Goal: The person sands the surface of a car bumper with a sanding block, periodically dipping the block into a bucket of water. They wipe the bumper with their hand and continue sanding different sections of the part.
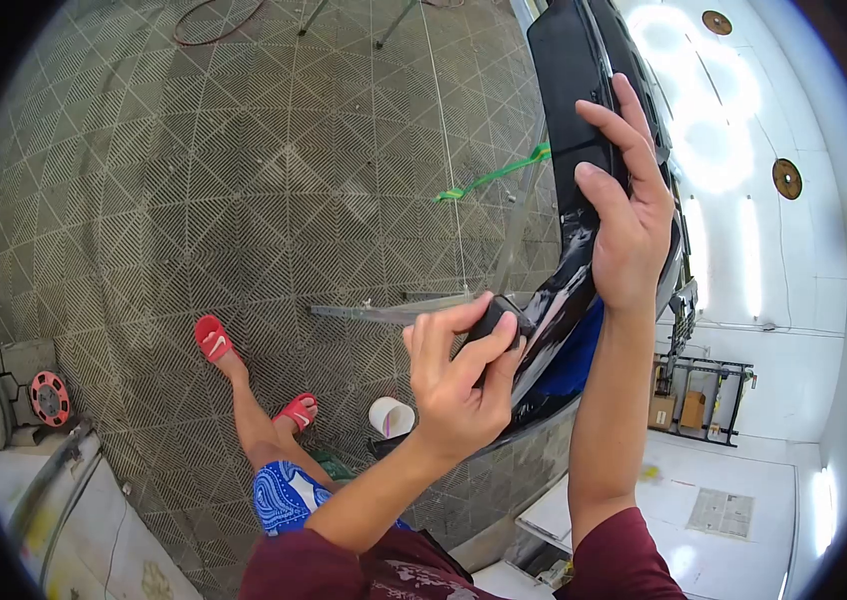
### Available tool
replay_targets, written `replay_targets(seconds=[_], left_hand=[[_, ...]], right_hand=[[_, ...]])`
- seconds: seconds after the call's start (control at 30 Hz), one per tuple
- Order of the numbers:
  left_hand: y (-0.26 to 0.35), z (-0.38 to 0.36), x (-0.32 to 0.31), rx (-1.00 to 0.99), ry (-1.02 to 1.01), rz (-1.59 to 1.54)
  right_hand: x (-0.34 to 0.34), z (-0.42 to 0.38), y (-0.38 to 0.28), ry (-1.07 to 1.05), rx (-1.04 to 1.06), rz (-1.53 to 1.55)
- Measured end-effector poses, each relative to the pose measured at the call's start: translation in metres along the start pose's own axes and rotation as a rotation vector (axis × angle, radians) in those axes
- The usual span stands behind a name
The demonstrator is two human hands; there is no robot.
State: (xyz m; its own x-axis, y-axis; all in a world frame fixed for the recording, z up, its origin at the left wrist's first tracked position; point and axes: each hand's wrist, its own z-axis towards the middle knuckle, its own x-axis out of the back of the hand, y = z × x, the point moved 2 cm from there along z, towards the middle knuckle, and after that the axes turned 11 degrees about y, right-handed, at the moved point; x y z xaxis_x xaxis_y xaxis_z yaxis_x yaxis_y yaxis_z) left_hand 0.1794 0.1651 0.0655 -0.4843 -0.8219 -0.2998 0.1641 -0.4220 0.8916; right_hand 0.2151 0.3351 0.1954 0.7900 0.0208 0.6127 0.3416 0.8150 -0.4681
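Left hand (459,380): clamped on a small black block (492,318), thumb and fingertips pinching from opposite sides, at the near edge of the part.
Black block: in the left hand, beside the curved stretch of a long black panel (562,120); touching or just clear, impossible to tell from this angle.
Right hand (636,225): spread along the panel farther up, thumb and fingers apart, palm side toward the dark surface; seemingly steadying rather than squeezing.
Black panel: seemingly raised off the patterned floor (194,200), near pale metal bars (344,312), with a green ribbon (499,178) close by.
Whitish smears (572,262): scattered over the bend between the two hands, probably the stretch most in need of care.
Block angle: best kept flat to the surface, in all likelihood, and turned gradually with the curve, to avoid digging in a corner.
Pressure: probably best light and even, spread through several fingertips rather than from the thumb alone, knuckles clear of the edge.
Bracing: well served, by the look of it, by a right hand close to the bend, for less flexing in the panel.
Lamps (714,100): bright beyond the panel, likely useful for reading reflections along the gloss and spotting uneven patches.
White tub (392,417): on the floor, near a red sandal (294,413); best kept clear of the feet during any change of stance.
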Motion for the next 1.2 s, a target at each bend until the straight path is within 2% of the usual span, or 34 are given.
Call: replay_targets(seconds=[0.13, 0.23, 0.3, 0.33, 0.6, 0.73, 0.8, 0.87, 0.97, 1.07, 1.13, 1.2], left_hand=[[-0.005, 0.018, -0.009, -0.022, -0.03, 0.028], [0.0, 0.006, -0.005, -0.018, -0.001, 0.027], [-0.001, 0.011, -0.01, -0.01, 0.02, 0.028], [0.001, 0.008, -0.008, -0.003, 0.023, 0.036], [0.0, 0.011, -0.009, -0.045, 0.016, 0.049], [0.006, 0.006, -0.005, 0.011, 0.008, 0.052], [-0.002, 0.019, -0.013, -0.076, 0.015, 0.055], [0.0, 0.016, -0.01, -0.076, -0.022, 0.054], [0.003, -0.006, 0.0, -0.02, 0.001, 0.051], [0.0, 0.023, -0.012, -0.077, -0.013, 0.059], [0.004, 0.015, -0.007, -0.078, -0.033, 0.054], [0.011, 0.001, 0.001, -0.004, -0.006, 0.062]], right_hand=[[0.0, -0.001, 0.0, 0.006, -0.077, 0.036], [0.0, 0.003, 0.001, 0.019, -0.01, 0.001], [0.0, 0.0, 0.002, 0.015, -0.027, -0.049], [-0.001, -0.001, 0.002, 0.021, -0.076, 0.04], [-0.001, -0.002, 0.002, 0.024, -0.061, 0.035], [-0.003, 0.0, -0.004, 0.014, -0.035, -0.005], [-0.003, -0.002, 0.0, 0.01, -0.032, -0.014], [0.0, -0.001, 0.001, 0.014, -0.064, 0.042], [0.0, 0.003, -0.003, 0.004, -0.006, -0.068], [-0.002, 0.003, -0.002, 0.004, -0.046, -0.049], [0.002, 0.002, -0.001, -0.003, -0.051, -0.014], [0.0, 0.005, -0.002, 0.006, -0.018, -0.026]])
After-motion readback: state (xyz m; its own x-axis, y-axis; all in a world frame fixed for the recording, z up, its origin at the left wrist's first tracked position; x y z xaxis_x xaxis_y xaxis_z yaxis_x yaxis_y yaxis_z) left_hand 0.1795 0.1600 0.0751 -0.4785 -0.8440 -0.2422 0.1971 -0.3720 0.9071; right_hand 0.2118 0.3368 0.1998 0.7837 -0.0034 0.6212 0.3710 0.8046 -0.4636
